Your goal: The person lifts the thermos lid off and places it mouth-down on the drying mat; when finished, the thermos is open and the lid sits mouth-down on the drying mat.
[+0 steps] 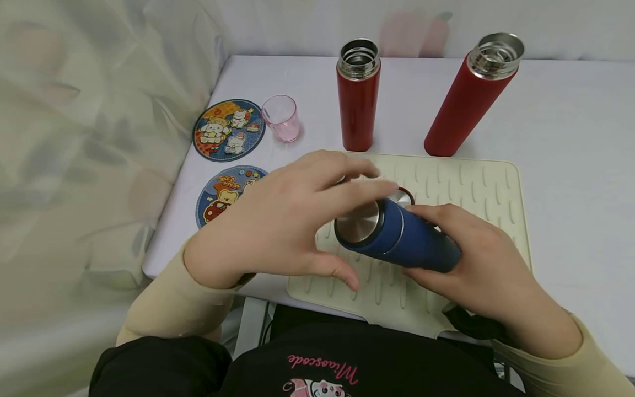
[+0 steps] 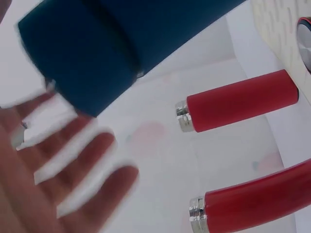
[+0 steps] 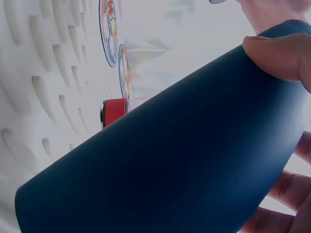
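Observation:
My right hand grips the body of a blue thermos flask, tilted over the cream ribbed mat. The flask's silver-topped lid is on it and points toward my left hand. The left fingers are spread and extended above the lid, the thumb apart below. In the left wrist view a gap shows between most of these fingertips and the blue flask. The right wrist view shows the thumb across the flask's side, with fingers around the opposite side.
Two lidless red flasks stand behind the mat. A red lid with a silver top lies on the mat, partly hidden by the blue flask. At the left are a pink glass and two cartoon coasters.

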### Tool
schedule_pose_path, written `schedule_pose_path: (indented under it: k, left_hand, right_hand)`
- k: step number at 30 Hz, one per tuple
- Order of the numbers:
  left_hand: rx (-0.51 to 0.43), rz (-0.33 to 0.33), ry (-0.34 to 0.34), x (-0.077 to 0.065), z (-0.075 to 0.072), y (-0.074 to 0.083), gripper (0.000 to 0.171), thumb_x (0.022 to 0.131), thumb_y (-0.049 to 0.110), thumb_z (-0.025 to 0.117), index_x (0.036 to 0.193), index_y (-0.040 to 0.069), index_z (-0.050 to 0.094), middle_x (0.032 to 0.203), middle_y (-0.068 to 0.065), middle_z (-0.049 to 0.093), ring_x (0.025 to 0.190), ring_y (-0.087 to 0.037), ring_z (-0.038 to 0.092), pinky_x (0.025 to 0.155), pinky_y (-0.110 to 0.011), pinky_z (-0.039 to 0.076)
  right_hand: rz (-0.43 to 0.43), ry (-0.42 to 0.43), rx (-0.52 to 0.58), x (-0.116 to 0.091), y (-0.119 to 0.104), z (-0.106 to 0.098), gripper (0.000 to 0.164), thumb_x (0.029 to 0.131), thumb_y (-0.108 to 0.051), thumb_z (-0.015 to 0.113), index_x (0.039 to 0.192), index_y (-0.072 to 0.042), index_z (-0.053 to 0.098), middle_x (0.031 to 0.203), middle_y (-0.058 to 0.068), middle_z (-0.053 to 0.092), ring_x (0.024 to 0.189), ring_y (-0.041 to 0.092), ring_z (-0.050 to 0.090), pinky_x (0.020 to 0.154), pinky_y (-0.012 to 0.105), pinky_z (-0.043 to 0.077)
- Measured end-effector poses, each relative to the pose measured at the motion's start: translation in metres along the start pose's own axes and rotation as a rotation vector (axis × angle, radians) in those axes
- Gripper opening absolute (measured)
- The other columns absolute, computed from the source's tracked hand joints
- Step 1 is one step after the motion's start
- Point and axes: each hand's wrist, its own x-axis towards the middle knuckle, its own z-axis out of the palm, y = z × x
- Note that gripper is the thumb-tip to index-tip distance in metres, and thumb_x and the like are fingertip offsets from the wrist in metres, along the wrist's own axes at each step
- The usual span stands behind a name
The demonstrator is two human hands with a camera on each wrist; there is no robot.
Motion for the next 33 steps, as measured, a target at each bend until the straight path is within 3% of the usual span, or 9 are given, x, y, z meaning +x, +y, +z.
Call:
schedule_pose_path:
  k: [3, 6, 9, 15, 18, 22, 25, 29, 33]
  left_hand:
    - [-0.106, 0.114, -0.048, -0.003, -0.003, -0.002, 0.059, 0.097, 0.029, 0.088, 0.151, 0.015, 0.067, 0.162, -0.017, 0.057, 0.156, -0.032, 0.049, 0.129, -0.043, 0.041]
    - [-0.131, 0.161, -0.057, -0.005, -0.003, 0.0, 0.046, 0.102, -0.003, 0.07, 0.145, 0.016, 0.073, 0.162, -0.016, 0.059, 0.158, -0.033, 0.049, 0.132, -0.044, 0.038]
    - [-0.141, 0.161, -0.045, -0.004, -0.003, -0.001, 0.05, 0.101, -0.01, 0.059, 0.14, 0.016, 0.075, 0.158, -0.014, 0.063, 0.15, -0.03, 0.057, 0.129, -0.041, 0.041]
    - [-0.149, 0.055, -0.018, -0.003, -0.003, -0.005, 0.048, 0.092, 0.015, 0.08, 0.14, 0.015, 0.074, 0.14, -0.01, 0.07, 0.126, -0.022, 0.065, 0.109, -0.037, 0.054]
    - [-0.053, -0.037, 0.007, -0.003, -0.001, -0.004, 0.056, 0.089, 0.043, 0.089, 0.135, 0.013, 0.074, 0.116, -0.003, 0.072, 0.101, -0.014, 0.066, 0.084, -0.032, 0.059]
    - [0.096, -0.131, 0.026, -0.003, 0.005, -0.002, 0.062, 0.088, 0.064, 0.086, 0.12, 0.012, 0.072, 0.088, 0.004, 0.067, 0.073, -0.01, 0.057, 0.062, -0.031, 0.05]
    - [0.15, -0.167, 0.019, -0.003, 0.009, -0.002, 0.064, 0.089, 0.067, 0.084, 0.119, 0.011, 0.07, 0.082, 0.004, 0.068, 0.069, -0.011, 0.058, 0.059, -0.033, 0.049]
    - [0.164, -0.18, 0.056, -0.005, 0.007, -0.002, 0.069, 0.088, 0.066, 0.084, 0.127, 0.01, 0.072, 0.095, 0.001, 0.074, 0.08, -0.015, 0.067, 0.066, -0.036, 0.056]
    - [0.089, -0.105, 0.163, -0.008, 0.005, -0.003, 0.058, 0.09, 0.054, 0.087, 0.125, 0.009, 0.076, 0.108, -0.004, 0.075, 0.096, -0.018, 0.07, 0.08, -0.035, 0.059]
  right_hand:
    - [0.013, 0.017, -0.003, -0.001, 0.001, 0.0, 0.099, 0.06, -0.02, 0.109, 0.15, -0.014, 0.066, 0.128, 0.007, 0.077, 0.108, 0.026, 0.075, 0.086, 0.045, 0.064]
    - [0.018, 0.025, 0.001, -0.001, 0.002, 0.001, 0.1, 0.059, -0.02, 0.109, 0.149, -0.014, 0.067, 0.128, 0.008, 0.077, 0.108, 0.028, 0.075, 0.081, 0.058, 0.064]
    - [0.027, 0.016, 0.004, -0.002, 0.001, 0.002, 0.099, 0.061, -0.02, 0.108, 0.151, -0.016, 0.066, 0.13, 0.006, 0.077, 0.11, 0.025, 0.074, 0.083, 0.052, 0.062]
    - [0.018, -0.005, 0.005, -0.001, -0.002, 0.004, 0.097, 0.065, -0.021, 0.106, 0.152, -0.018, 0.065, 0.126, 0.004, 0.077, 0.111, 0.024, 0.074, 0.087, 0.05, 0.061]
    - [0.003, 0.0, 0.004, 0.0, -0.002, 0.005, 0.095, 0.065, -0.022, 0.106, 0.151, -0.019, 0.066, 0.124, 0.002, 0.078, 0.11, 0.022, 0.073, 0.091, 0.038, 0.057]
    - [-0.015, -0.002, 0.003, 0.0, -0.002, 0.006, 0.093, 0.065, -0.022, 0.106, 0.15, -0.02, 0.067, 0.125, -0.001, 0.077, 0.11, 0.02, 0.073, 0.093, 0.028, 0.053]
    - [-0.015, -0.007, -0.007, 0.0, -0.002, 0.007, 0.094, 0.065, -0.022, 0.106, 0.15, -0.02, 0.066, 0.126, 0.0, 0.077, 0.11, 0.02, 0.074, 0.09, 0.035, 0.058]
    - [0.01, -0.003, -0.004, -0.001, -0.001, 0.005, 0.096, 0.064, -0.022, 0.106, 0.151, -0.019, 0.065, 0.128, 0.002, 0.077, 0.11, 0.021, 0.073, 0.088, 0.037, 0.057]
    - [0.023, 0.005, 0.002, -0.001, 0.0, 0.004, 0.098, 0.064, -0.022, 0.106, 0.153, -0.019, 0.064, 0.129, 0.002, 0.076, 0.111, 0.021, 0.072, 0.09, 0.033, 0.055]
